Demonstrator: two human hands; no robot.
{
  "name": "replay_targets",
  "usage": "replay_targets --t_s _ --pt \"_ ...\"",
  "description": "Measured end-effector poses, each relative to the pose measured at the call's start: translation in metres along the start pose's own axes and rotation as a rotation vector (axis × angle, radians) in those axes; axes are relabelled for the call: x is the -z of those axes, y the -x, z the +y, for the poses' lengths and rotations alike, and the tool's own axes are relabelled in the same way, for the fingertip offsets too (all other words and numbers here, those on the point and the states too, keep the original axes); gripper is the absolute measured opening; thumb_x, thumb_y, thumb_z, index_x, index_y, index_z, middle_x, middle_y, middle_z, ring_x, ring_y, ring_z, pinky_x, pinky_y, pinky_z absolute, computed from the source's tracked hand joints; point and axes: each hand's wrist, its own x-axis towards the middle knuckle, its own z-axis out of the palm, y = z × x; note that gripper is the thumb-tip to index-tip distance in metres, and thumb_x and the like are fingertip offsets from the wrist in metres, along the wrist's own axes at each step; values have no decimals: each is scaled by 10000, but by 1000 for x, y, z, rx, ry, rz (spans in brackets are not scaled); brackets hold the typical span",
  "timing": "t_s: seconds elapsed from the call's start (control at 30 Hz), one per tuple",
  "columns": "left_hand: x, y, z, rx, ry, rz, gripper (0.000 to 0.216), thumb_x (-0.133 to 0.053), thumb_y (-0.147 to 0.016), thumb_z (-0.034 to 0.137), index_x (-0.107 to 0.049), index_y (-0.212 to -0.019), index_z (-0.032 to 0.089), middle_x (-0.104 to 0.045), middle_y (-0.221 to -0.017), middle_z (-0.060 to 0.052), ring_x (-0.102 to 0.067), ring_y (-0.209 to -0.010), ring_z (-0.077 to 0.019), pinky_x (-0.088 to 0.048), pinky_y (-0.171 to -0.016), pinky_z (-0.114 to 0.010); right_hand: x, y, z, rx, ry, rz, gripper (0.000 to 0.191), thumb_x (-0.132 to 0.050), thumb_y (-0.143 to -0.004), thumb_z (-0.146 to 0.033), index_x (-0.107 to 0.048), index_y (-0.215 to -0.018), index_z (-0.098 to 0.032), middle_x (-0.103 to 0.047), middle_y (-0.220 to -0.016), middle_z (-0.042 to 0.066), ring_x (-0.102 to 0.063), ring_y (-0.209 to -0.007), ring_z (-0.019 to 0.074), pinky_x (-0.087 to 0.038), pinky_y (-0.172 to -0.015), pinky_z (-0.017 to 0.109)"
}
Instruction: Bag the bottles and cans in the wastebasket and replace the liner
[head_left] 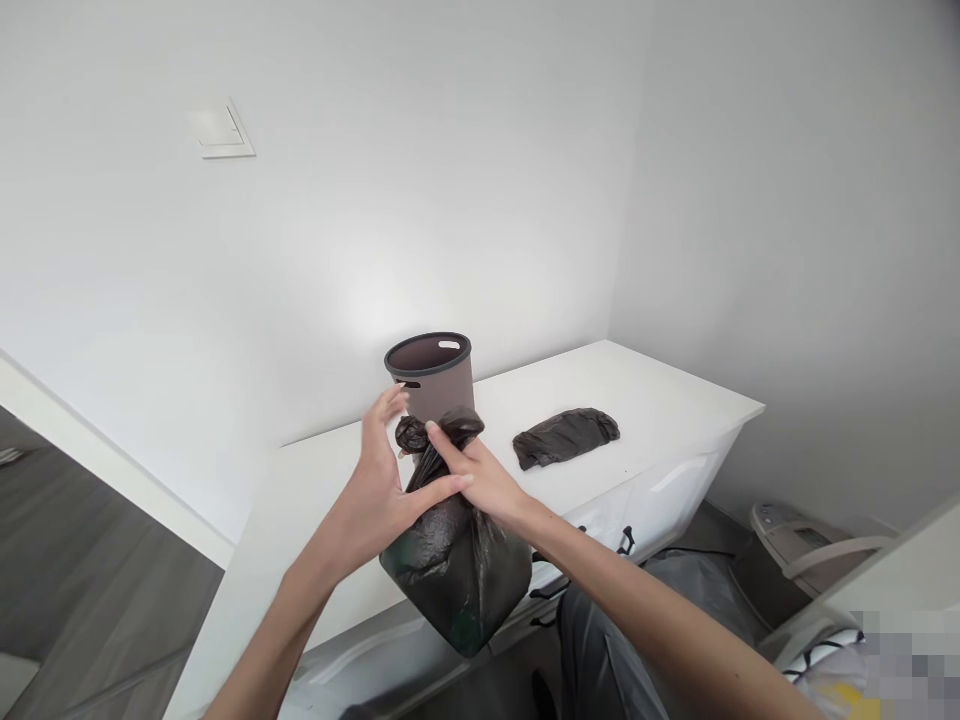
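A filled black garbage bag hangs in front of the cabinet's edge, its top gathered into a twisted neck. My right hand grips that neck, thumb on top, with a bunched end of plastic sticking out above it. Beside the neck, on its left, is my left hand, fingers spread and thumb stretched toward my right hand. Behind the bag stands an upright brown trash can with a dark rim and handle slots. To its right a folded black garbage bag lies flat.
The white cabinet stands against the wall, with dark handles on its front. A lidded grey-brown appliance sits on the floor at right. A light switch is on the wall.
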Motion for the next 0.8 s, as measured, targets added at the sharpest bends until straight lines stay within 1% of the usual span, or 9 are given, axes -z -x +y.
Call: replay_targets --t_s 0.07,0.17,0.27,0.37,0.47,0.57,0.63,0.7,0.8 --pt "-3 -2 -12 126 159 -101 1124 -836 -759 525 -134 -1618 346 -425 -1579 -187 -487 -1440 -378 -563 -988 -456 3 -1 -4 -145 -106 28 399 -569 -994 -552 -712 -1192 -235 -733 -1167 74 -644 -1198 257 -467 -1109 420" --pt "-7 -7 -27 225 306 -218 1080 -815 -765 446 -144 -1602 319 -615 -1392 -155 -620 -1302 -333 -557 -991 -456 8 -4 -8 -287 -157 64 489 -632 -943 -634 -725 -1191 -223 -745 -1147 85 -657 -1178 259 -497 -1069 402" --pt "-12 -10 -34 207 285 -258 794 -726 -798 373 -369 -1500 263 -695 -1229 -106 -679 -1152 -302 -562 -946 -442 15 -5 -14 -283 -77 48 468 -654 -927 -648 -757 -1043 -206 -745 -945 69 -675 -1037 251 -545 -944 375" --pt "-14 -11 -35 159 216 -323 371 -614 -834 335 -654 -1188 231 -729 -1078 -75 -685 -997 -286 -563 -832 -389 27 -3 -22 -270 -8 -23 413 -719 -890 -617 -753 -922 -207 -710 -833 55 -667 -930 238 -562 -830 351" --pt "-12 -12 -32 131 290 -430 237 -531 -883 339 -719 -987 238 -736 -1035 -58 -673 -958 -264 -549 -822 -358 45 -1 -32 -285 39 -149 406 -740 -872 -606 -734 -810 -204 -680 -746 47 -651 -814 224 -548 -722 334" --pt "-9 -15 -28 133 351 -470 211 -529 -881 335 -717 -873 240 -725 -1029 -57 -660 -978 -255 -535 -868 -351 65 -1 -39 -176 149 -348 351 -749 -875 -515 -705 -715 -205 -656 -681 24 -623 -718 207 -515 -675 328" --pt "-8 -16 -25 147 376 -480 194 -552 -862 336 -719 -845 240 -719 -1027 -62 -656 -991 -261 -532 -871 -352 76 -2 -41 -31 227 -485 191 -743 -861 -355 -724 -745 -204 -693 -736 17 -642 -738 204 -512 -704 325" --pt "-9 -16 -23 165 417 -493 201 -572 -856 355 -731 -893 237 -713 -1042 -69 -650 -1021 -270 -531 -893 -360 83 -1 -39 85 308 -539 78 -688 -813 -189 -761 -839 -203 -746 -846 23 -680 -805 211 -513 -738 317" --pt "-12 -16 -23 187 463 -495 232 -566 -890 392 -714 -958 228 -690 -1020 -65 -633 -1006 -258 -520 -893 -354 85 3 -32 151 430 -442 376 -579 -741 -40 -759 -1013 -228 -776 -911 9 -715 -844 202 -507 -734 289"
